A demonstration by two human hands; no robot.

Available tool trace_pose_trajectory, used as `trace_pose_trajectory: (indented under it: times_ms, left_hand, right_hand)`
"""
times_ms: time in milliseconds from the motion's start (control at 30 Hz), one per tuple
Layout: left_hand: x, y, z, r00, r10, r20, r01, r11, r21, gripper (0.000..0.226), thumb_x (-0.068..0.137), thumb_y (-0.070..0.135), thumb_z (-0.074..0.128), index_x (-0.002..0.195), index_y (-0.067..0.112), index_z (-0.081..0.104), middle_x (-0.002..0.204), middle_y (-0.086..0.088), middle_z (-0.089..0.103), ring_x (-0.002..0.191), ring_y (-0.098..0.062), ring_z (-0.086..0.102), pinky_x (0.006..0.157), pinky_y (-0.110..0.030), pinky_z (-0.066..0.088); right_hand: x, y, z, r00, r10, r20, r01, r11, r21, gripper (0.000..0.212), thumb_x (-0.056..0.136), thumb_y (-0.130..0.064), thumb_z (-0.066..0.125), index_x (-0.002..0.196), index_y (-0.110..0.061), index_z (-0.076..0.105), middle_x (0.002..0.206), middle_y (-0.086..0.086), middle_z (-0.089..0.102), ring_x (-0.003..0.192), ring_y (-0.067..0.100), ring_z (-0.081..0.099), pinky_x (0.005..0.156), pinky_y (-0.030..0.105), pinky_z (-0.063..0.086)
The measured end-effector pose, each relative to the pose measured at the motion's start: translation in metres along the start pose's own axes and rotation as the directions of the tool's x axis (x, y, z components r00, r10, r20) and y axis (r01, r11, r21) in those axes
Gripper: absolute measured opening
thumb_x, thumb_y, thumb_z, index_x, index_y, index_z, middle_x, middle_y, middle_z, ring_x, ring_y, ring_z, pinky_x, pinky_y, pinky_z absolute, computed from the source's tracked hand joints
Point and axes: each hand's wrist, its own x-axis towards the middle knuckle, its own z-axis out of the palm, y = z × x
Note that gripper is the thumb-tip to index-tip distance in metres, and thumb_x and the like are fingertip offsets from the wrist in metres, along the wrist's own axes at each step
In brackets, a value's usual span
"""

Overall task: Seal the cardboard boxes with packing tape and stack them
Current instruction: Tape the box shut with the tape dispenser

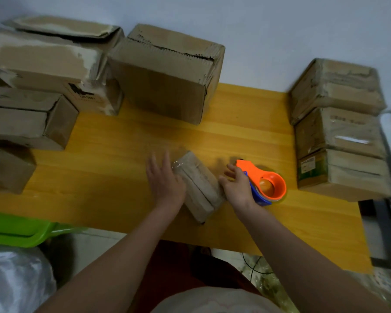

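Left hand [165,180] flat, fingers spread, pressing small taped brown cardboard box [199,188]; right hand [236,185] fingers spread, beside orange-blue plastic tape dispenser [265,185].

- A yellow wooden table [246,136] stands against a pale wall.
- A small cardboard box [199,188] lies near its front edge, set at an angle.
- An orange and blue tape dispenser [266,184] sits just right of that box.
- A large box [167,80] stands at the back.
- More boxes [38,86] crowd the left end.
- A stack of boxes [339,132] is at the right end.
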Motion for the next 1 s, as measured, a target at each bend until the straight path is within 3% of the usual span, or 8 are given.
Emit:
trace_pose_trajectory:
  times_ms: [67, 133, 267, 367, 533, 667, 833, 1000]
  left_hand:
    - [-0.001, -0.013, -0.002, 0.930, 0.356, 0.088, -0.367, 0.889, 0.274, 0.065, 0.092, 0.006, 0.044, 0.152, 0.026, 0.027, 0.162, -0.009, 0.007, 0.149, -0.032, 0.003, 0.120, -0.050, 0.013]
    - [0.000, -0.020, -0.009, 0.788, 0.565, 0.246, -0.616, 0.732, 0.291, 0.059, 0.092, 0.010, 0.042, 0.149, 0.023, 0.036, 0.161, -0.009, 0.016, 0.148, -0.035, 0.010, 0.116, -0.056, 0.022]
    - [0.002, -0.014, -0.032, 0.588, 0.452, 0.671, -0.794, 0.483, 0.370, 0.092, 0.088, 0.016, 0.060, 0.154, 0.035, -0.003, 0.159, 0.004, -0.023, 0.145, -0.028, -0.026, 0.120, -0.053, -0.004]
    - [0.007, 0.003, -0.035, 0.584, 0.281, 0.761, -0.805, 0.320, 0.500, 0.115, 0.081, 0.032, 0.071, 0.150, 0.038, -0.020, 0.153, -0.001, -0.038, 0.140, -0.031, -0.035, 0.113, -0.063, -0.012]
    - [0.019, 0.021, -0.034, 0.613, 0.057, 0.788, -0.727, 0.432, 0.534, 0.125, 0.076, 0.044, 0.075, 0.149, 0.029, -0.025, 0.154, -0.005, -0.036, 0.142, -0.032, -0.031, 0.113, -0.064, -0.009]
    - [0.012, 0.025, -0.035, 0.717, 0.227, 0.659, -0.650, 0.559, 0.514, 0.112, 0.081, 0.066, 0.058, 0.154, 0.022, -0.014, 0.159, -0.006, -0.025, 0.145, -0.029, -0.024, 0.118, -0.057, -0.007]
    - [-0.006, 0.016, -0.025, 0.491, 0.248, 0.835, -0.849, 0.350, 0.396, 0.135, 0.059, 0.078, 0.069, 0.148, 0.037, -0.025, 0.152, 0.004, -0.038, 0.139, -0.024, -0.035, 0.111, -0.064, -0.016]
    - [0.007, 0.025, -0.020, 0.640, 0.323, 0.697, -0.757, 0.424, 0.498, 0.116, 0.074, 0.067, 0.066, 0.152, 0.034, -0.013, 0.162, -0.006, -0.001, 0.148, -0.030, -0.002, 0.115, -0.062, -0.007]
  right_hand:
    - [0.005, -0.012, 0.004, 0.999, -0.036, 0.031, 0.035, 0.999, 0.004, 0.045, 0.093, -0.008, 0.057, 0.137, -0.010, 0.045, 0.127, 0.006, 0.053, 0.108, 0.018, 0.054, 0.096, 0.036, 0.047]
    - [0.011, -0.022, 0.005, 0.998, -0.047, 0.051, 0.046, 0.999, 0.013, 0.040, 0.095, -0.010, 0.055, 0.134, -0.009, 0.048, 0.129, 0.010, 0.054, 0.113, 0.020, 0.053, 0.095, 0.031, 0.044]
    - [0.015, -0.018, 0.000, 0.998, -0.058, -0.016, 0.055, 0.984, -0.171, 0.039, 0.094, -0.018, 0.057, 0.129, -0.002, 0.051, 0.131, 0.016, 0.055, 0.123, 0.028, 0.050, 0.103, 0.037, 0.039]
    - [0.009, -0.003, -0.006, 1.000, 0.015, 0.001, -0.015, 0.984, -0.179, 0.038, 0.094, -0.020, 0.057, 0.128, -0.004, 0.051, 0.128, 0.015, 0.056, 0.119, 0.029, 0.053, 0.102, 0.044, 0.042]
    - [0.012, 0.001, -0.021, 0.999, -0.036, -0.037, 0.028, 0.983, -0.183, 0.034, 0.094, -0.013, 0.056, 0.126, -0.004, 0.051, 0.122, 0.016, 0.059, 0.113, 0.031, 0.056, 0.096, 0.041, 0.045]
    - [0.013, 0.010, -0.048, 0.981, -0.115, -0.155, 0.049, 0.925, -0.376, 0.033, 0.090, -0.011, 0.059, 0.121, 0.001, 0.055, 0.120, 0.021, 0.060, 0.115, 0.034, 0.054, 0.097, 0.039, 0.039]
    - [0.012, 0.031, -0.065, 0.969, -0.059, -0.239, -0.106, 0.775, -0.622, 0.050, 0.085, -0.024, 0.067, 0.121, 0.004, 0.048, 0.125, 0.025, 0.049, 0.118, 0.040, 0.043, 0.100, 0.041, 0.031]
    - [0.013, 0.033, -0.064, 0.972, -0.022, -0.233, -0.149, 0.707, -0.691, 0.061, 0.083, -0.032, 0.070, 0.126, 0.002, 0.043, 0.129, 0.021, 0.046, 0.121, 0.039, 0.044, 0.100, 0.043, 0.035]
